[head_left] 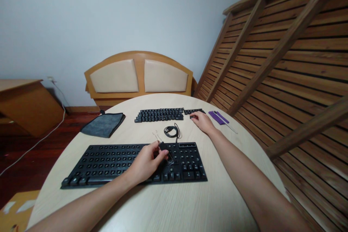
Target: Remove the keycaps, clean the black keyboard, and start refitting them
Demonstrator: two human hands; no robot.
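Observation:
A black keyboard (pixel 108 179) lies across the near part of the table; most of its main section has bare switches, while keycaps remain along the bottom row and number pad. Over its right half, my left hand (pixel 148 161) is closed around a keycap puller (pixel 163 146) with a dark handle and thin wire loops at both ends. Removed keycaps stand in neat rows (pixel 160 115) farther back, with a smaller group (pixel 191 111) to their right. My right hand (pixel 201 121) reaches to that smaller group, fingertips pinched on a small dark keycap (pixel 191 117), partly hidden.
A coiled black cable (pixel 172 131) lies behind the keyboard. At the right are purple cloth-like pieces (pixel 217 117) beside a thin metal rod (pixel 231 129). A dark grey cloth (pixel 104 125) sits at the left of the round table (pixel 187 206). Wooden slats (pixel 272 72) lean at the right.

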